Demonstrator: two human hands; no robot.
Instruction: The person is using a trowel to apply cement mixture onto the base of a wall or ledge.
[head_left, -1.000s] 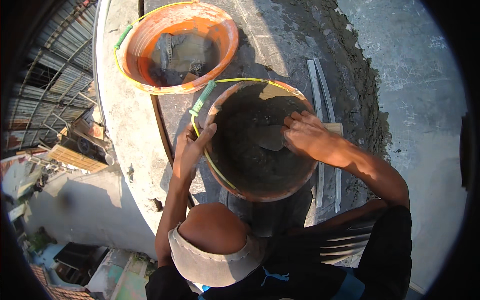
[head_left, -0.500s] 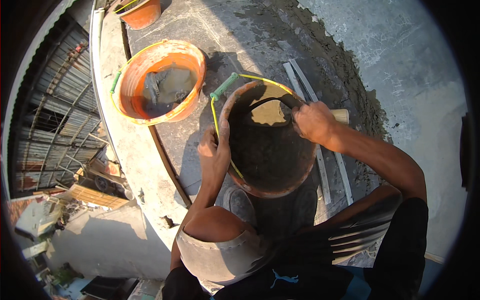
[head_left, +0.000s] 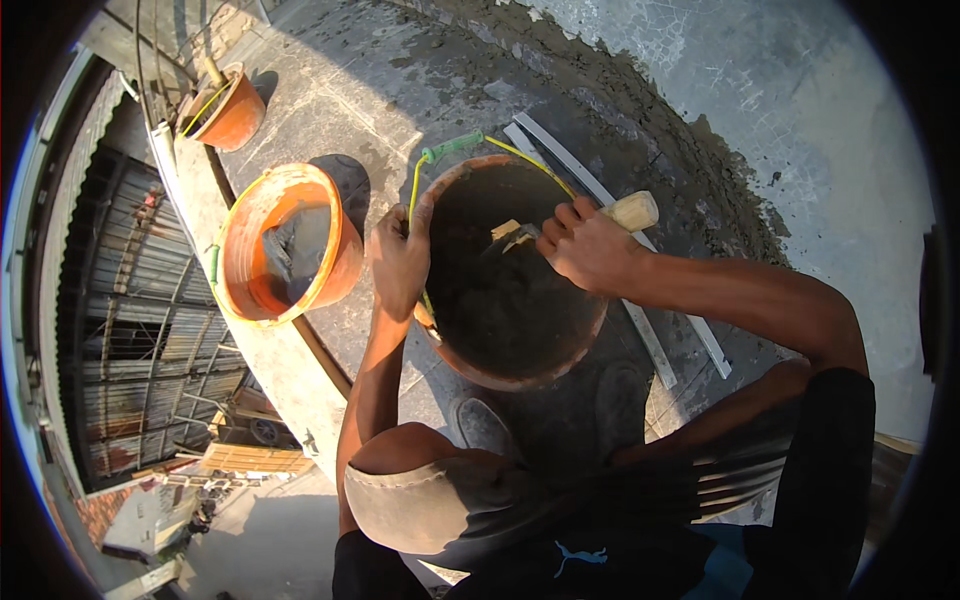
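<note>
Three orange buckets sit on the rough concrete ledge: the big bucket of dark wet mortar between the person's knees, a second bucket just beside it to the left, and a small bucket further off by the edge. The left hand is clamped over the big bucket's rim; the right hand is fisted round one wooden-handled trowel, its blade down in the mortar. Judging by the drop close on the left, a hard scrape could tip or shove the buckets toward it. Two pale metal strips lie alongside.
</note>
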